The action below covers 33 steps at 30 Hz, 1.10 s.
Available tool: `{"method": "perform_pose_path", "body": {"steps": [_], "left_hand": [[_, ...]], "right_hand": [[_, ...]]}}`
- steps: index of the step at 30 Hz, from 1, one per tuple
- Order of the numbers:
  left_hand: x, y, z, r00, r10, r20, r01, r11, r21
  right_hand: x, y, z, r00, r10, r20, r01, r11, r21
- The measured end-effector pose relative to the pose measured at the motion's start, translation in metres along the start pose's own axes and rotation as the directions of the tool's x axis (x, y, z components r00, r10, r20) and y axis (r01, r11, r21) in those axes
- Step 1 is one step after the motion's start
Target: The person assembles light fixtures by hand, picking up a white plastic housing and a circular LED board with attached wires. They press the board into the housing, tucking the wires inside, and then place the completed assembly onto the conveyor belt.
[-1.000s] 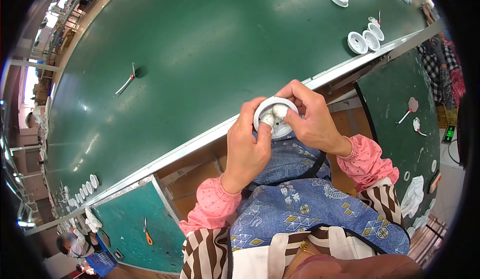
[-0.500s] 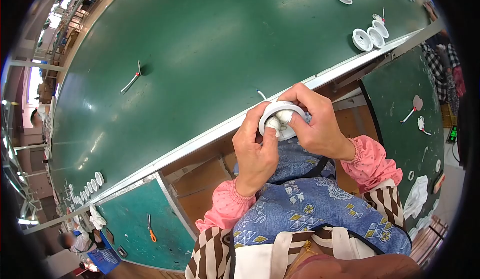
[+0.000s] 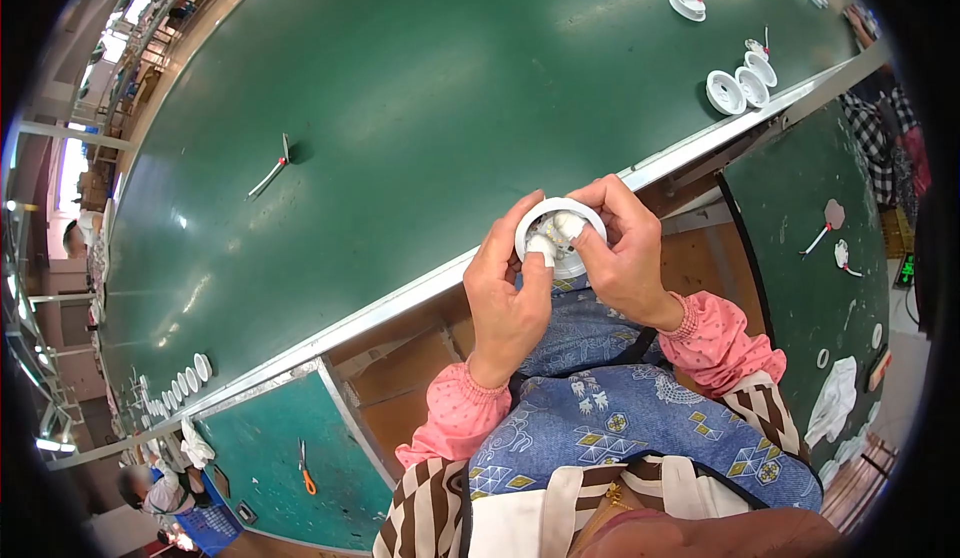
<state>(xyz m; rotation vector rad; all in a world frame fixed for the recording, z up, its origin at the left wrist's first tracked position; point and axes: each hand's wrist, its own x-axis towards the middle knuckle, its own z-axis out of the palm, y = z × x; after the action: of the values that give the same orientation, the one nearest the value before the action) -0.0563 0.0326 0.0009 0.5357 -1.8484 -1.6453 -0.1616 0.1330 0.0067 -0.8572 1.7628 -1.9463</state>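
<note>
Over the table's near edge I hold a white round downlight housing [image 3: 565, 204], its open side tilted toward me. My left hand [image 3: 508, 303] grips the rim from the left, fingers behind it and thumb inside. On the opposite side my right hand [image 3: 625, 258] is closed the same way, its thumb also pressing inside. Both thumbtips wear white coverings. Between the thumbs part of a light-coloured board [image 3: 546, 228] with small yellowish spots shows; the thumbs hide the rest.
Three white housings [image 3: 725, 93] stand near the edge at right, and a row of white rings [image 3: 203, 367] at left. A small part with wires [image 3: 268, 176] lies on the green table [image 3: 420, 138]. Orange-handled scissors [image 3: 308, 478] are on the lower left surface. Other people sit around.
The housing has tipped, so more of its inside and the board now shows. My hands keep their hold, with the right hand slightly lower and further left at the wrist.
</note>
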Motion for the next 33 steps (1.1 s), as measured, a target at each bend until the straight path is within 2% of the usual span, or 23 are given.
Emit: {"method": "perform_pose_path", "body": {"steps": [5,8,10,13,17,20,22,23,24,25,26,28,30,32,33], "left_hand": [[0.002,-0.002,0.001,0.995,0.082,-0.056,-0.078,0.994,0.072],[0.002,-0.007,0.002,0.982,0.164,-0.089,-0.157,0.984,0.086],[0.001,-0.004,0.002,0.976,0.188,-0.109,-0.175,0.977,0.12],[-0.003,0.0,0.004,0.982,0.111,-0.152,-0.106,0.994,0.039],[-0.001,0.004,0.004,0.994,0.005,-0.112,-0.01,0.999,-0.045],[0.005,0.008,0.003,0.999,-0.03,-0.021,0.027,0.99,-0.137],[0.01,0.02,-0.005,0.994,-0.075,0.076,0.09,0.971,-0.221],[0.012,0.022,-0.018,0.979,-0.071,0.19,0.102,0.982,-0.159],[0.015,0.012,-0.037,0.969,0.018,0.247,0.018,0.989,-0.145],[0.019,0.007,-0.044,0.974,0.136,0.182,-0.151,0.986,0.07],[0.021,0.005,-0.046,0.955,0.263,0.134,-0.291,0.911,0.291],[0.028,0.017,-0.037,0.892,0.379,0.248,-0.453,0.764,0.46],[0.027,0.02,-0.027,0.886,0.382,0.263,-0.464,0.74,0.487],[0.023,0.013,-0.016,0.938,0.292,0.189,-0.344,0.862,0.373],[0.022,0.011,-0.012,0.956,0.24,0.166,-0.282,0.909,0.307]], "right_hand": [[-0.003,0.004,0.001,0.998,-0.066,0.011,0.067,0.994,-0.091],[-0.004,0.008,0.007,0.98,-0.187,-0.068,0.175,0.972,-0.155],[-0.005,0.008,0.009,0.971,-0.234,-0.055,0.222,0.96,-0.173],[-0.008,0.009,0.011,0.948,-0.316,-0.045,0.296,0.924,-0.24],[-0.01,0.011,0.012,0.93,-0.366,-0.031,0.338,0.887,-0.314],[-0.003,0.009,0.016,0.981,-0.141,-0.135,0.138,0.99,-0.034],[0.004,0.003,0.006,0.996,-0.008,-0.087,0.016,0.995,0.095],[0.008,0.002,0.0,0.998,0.052,-0.047,-0.043,0.985,0.169],[0.012,0.002,-0.006,0.994,0.108,-0.002,-0.104,0.965,0.239],[0.015,0.002,-0.014,0.979,0.188,0.08,-0.203,0.926,0.319],[0.016,0.002,-0.017,0.967,0.225,0.121,-0.255,0.881,0.398],[0.019,0.007,-0.019,0.928,0.292,0.23,-0.371,0.763,0.53],[0.021,0.012,-0.023,0.918,0.273,0.286,-0.389,0.752,0.532],[0.024,0.009,-0.031,0.895,0.288,0.342,-0.431,0.759,0.489],[0.025,0.007,-0.034,0.91,0.266,0.319,-0.363,0.883,0.299]]}}
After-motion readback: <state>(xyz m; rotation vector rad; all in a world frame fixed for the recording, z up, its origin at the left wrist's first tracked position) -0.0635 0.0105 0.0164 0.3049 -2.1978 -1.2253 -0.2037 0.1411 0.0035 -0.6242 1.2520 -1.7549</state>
